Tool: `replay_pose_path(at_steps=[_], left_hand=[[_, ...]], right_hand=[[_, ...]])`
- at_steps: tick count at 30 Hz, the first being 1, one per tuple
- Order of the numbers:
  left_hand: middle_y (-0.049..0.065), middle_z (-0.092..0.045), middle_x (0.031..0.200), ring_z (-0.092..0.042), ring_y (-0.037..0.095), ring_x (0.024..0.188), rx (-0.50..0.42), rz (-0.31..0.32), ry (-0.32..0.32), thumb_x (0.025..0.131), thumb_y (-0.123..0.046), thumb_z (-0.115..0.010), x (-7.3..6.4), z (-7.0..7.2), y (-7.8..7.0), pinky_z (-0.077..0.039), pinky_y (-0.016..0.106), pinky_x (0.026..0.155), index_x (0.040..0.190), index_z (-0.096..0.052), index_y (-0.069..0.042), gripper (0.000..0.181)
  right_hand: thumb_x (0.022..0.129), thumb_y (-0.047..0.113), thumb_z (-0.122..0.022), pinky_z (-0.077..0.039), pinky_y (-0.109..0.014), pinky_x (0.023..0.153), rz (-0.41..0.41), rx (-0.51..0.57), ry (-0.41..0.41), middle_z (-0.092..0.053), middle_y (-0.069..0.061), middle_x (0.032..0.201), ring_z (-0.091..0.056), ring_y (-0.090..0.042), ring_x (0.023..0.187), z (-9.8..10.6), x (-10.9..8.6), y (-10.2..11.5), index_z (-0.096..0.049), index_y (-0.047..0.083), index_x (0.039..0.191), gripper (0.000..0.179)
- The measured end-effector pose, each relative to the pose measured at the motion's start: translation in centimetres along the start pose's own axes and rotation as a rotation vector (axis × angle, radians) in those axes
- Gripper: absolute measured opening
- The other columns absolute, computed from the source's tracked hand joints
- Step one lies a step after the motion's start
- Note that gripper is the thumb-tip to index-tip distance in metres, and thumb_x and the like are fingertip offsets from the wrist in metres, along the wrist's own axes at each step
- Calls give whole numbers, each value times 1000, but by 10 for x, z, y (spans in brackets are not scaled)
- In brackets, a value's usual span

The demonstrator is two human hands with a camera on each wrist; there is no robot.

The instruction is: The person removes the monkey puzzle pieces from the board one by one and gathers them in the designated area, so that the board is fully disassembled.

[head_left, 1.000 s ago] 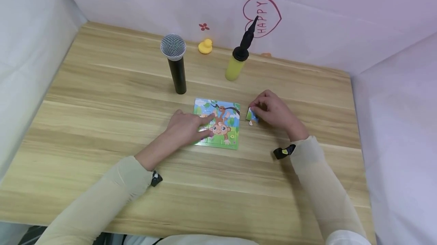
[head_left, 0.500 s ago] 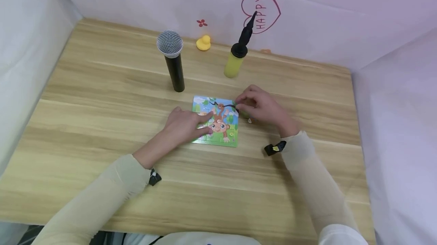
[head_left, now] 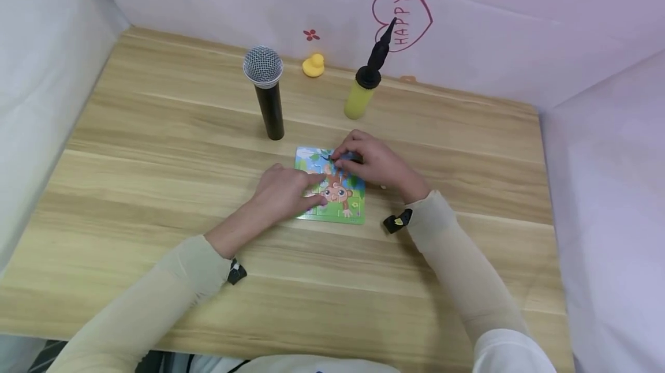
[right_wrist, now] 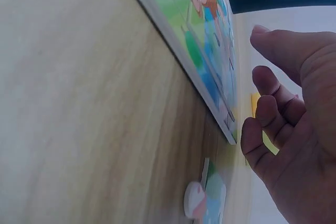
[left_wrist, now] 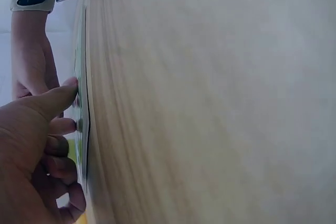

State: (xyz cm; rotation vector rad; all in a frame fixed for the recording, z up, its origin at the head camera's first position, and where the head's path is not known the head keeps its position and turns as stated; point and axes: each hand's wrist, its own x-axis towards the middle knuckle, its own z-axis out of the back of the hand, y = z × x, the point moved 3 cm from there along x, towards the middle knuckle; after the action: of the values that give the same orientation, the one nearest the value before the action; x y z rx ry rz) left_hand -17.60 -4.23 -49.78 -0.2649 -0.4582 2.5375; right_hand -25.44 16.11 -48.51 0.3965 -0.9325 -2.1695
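A square monkey jigsaw puzzle [head_left: 353,197] lies flat on the table. My left hand [head_left: 280,191] rests on its left part, index finger and thumb spread over the picture and touching it. Above the puzzle's upper right part is my right hand [head_left: 379,165], thumb and index tip close together. In the right wrist view the right hand [right_wrist: 299,98] has loosely bent fingers, and nothing shows between them. Beside the puzzle, a green and blue piece [right_wrist: 214,195] lies with a small white and pink round thing [right_wrist: 194,200]; the right hand hides the piece in the head view.
Behind the puzzle a microphone [head_left: 269,101] stands upright, and a yellow hand pump with a black top [head_left: 358,99] stands to its right. A small yellow duck [head_left: 313,66] sits near the back wall. White sheets [head_left: 597,188] enclose the wooden table [head_left: 291,298].
My right hand has moved left, from the loose piece beside the puzzle to over the puzzle's upper right part. The left hand has stayed in place on the puzzle.
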Motion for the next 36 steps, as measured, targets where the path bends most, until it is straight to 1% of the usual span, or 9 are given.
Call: replay_pose_path(at_steps=[3, 7, 11, 14, 20, 23, 27, 30, 36], left_hand=[[-7, -76, 99, -63, 11, 67, -68, -25, -51, 94, -46, -72, 3, 1, -4, -46, 37, 64, 121, -77, -25, 35], [-14, -70, 75, -52, 8, 54, -202, -47, -96, 97, -38, -69, 10, 2, -10, -38, 32, 45, 113, -80, -27, 22], [-16, -55, 58, -41, 8, 48, -263, -49, -82, 99, -38, -67, 18, 2, -17, -31, 31, 43, 121, -77, -26, 28], [-11, -54, 56, -44, 10, 50, -215, -36, -44, 100, -42, -64, 19, 0, -22, -33, 32, 44, 133, -70, -26, 37], [6, -75, 98, -67, 18, 77, -122, -4, -8, 97, -50, -65, 15, -3, -26, -42, 37, 48, 140, -65, -28, 47], [1, -73, 119, -69, 19, 93, -155, 16, 1, 95, -52, -68, 15, -6, -24, -45, 36, 53, 134, -70, -28, 45], [-8, -74, 86, -65, 12, 72, -341, 53, -79, 92, -47, -75, 15, -6, -17, -41, 33, 53, 106, -81, -27, 25], [-8, -59, 63, -53, 11, 57, -517, 47, -154, 92, -38, -78, 14, -3, -14, -37, 32, 51, 89, -76, -27, 11], [-5, -62, 88, -57, 12, 74, -724, -6, -140, 94, -25, -77, 11, -1, -15, -49, 29, 66, 105, -75, -16, 15]], right_hand=[[98, 20, -71, -46, -34, 77, 5, 8, -13, -60, 5, 104, -53, -13, 88, 1, -3, -2, -77, 15, 109, 13], [99, 17, -70, -45, -34, 76, -28, 13, -32, -61, 4, 106, -52, -14, 88, 4, -10, -5, -77, 13, 109, 13], [101, 14, -65, -46, -35, 79, -81, -10, -66, -62, -1, 113, -54, -16, 92, 7, -17, -5, -72, 9, 117, 18], [103, 13, -62, -46, -35, 82, -97, -34, -67, -64, -3, 117, -55, -16, 95, 7, -19, -5, -69, 7, 124, 22], [103, 17, -62, -47, -35, 83, -105, -31, -27, -65, -2, 116, -56, -15, 94, 4, -22, 3, -69, 8, 125, 24], [103, 18, -63, -48, -34, 80, -116, -33, -19, -66, 0, 114, -56, -14, 91, 3, -22, 4, -69, 9, 124, 24], [102, 16, -64, -48, -33, 76, -104, -32, -26, -66, 2, 111, -55, -14, 87, 3, -22, 5, -70, 10, 122, 21], [102, 15, -65, -48, -32, 75, -85, -29, -31, -66, 3, 110, -54, -14, 86, 2, -22, 4, -71, 10, 120, 20], [102, 14, -64, -47, -33, 75, -45, -21, -34, -66, 2, 109, -54, -14, 86, 1, -23, 2, -72, 8, 117, 18]])
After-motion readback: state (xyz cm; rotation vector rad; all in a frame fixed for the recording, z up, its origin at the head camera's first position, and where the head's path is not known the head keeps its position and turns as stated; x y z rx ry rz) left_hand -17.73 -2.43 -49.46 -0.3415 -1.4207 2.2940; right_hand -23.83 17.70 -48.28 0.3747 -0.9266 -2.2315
